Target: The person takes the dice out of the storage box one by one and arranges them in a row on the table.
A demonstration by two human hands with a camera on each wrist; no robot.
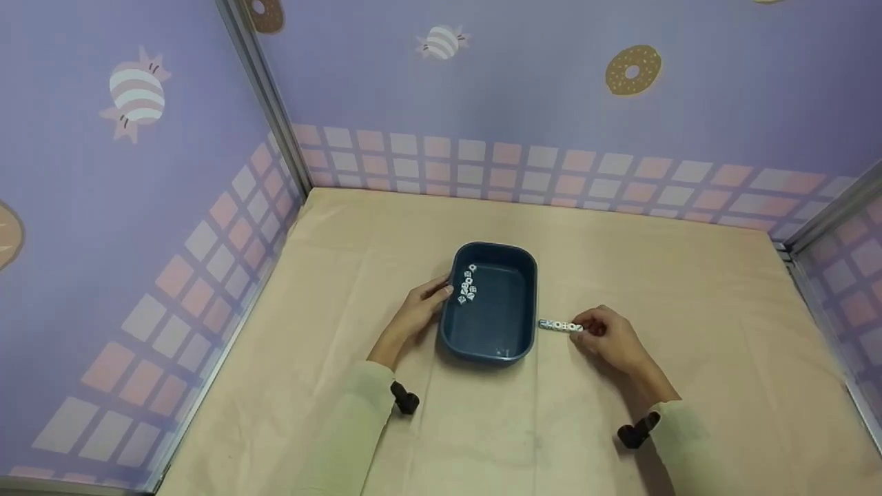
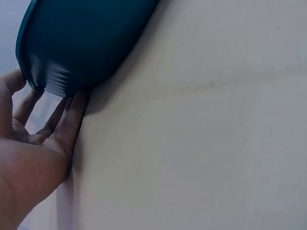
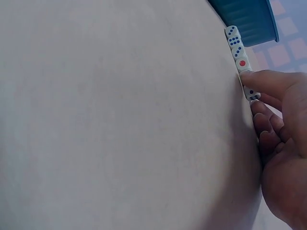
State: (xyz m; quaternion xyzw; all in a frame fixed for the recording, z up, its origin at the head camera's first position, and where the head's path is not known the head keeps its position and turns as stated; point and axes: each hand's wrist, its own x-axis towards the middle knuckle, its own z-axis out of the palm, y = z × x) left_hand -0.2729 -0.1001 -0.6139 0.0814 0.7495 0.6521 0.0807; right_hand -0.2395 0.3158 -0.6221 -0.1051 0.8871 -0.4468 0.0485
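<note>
A dark blue rectangular tub (image 1: 490, 324) stands on the cloth, with several white dice (image 1: 468, 282) lying inside along its left part. My left hand (image 1: 418, 306) grips the tub's left side, thumb at the rim; in the left wrist view the other fingers (image 2: 72, 117) reach against the outer wall. Right of the tub, a straight row of white dice (image 1: 559, 326) lies on the cloth, its left end close to the tub wall. My right hand (image 1: 610, 337) pinches the row near its right end. Blue pips and one red pip show on the dice row (image 3: 236, 50) in the right wrist view.
A beige cloth (image 1: 386, 227) covers the table. Printed purple panels form a back wall (image 1: 524, 89), a left wall (image 1: 172, 227) and a right wall (image 1: 847, 275). Black wrist mounts (image 1: 405, 398) sit at both sleeves.
</note>
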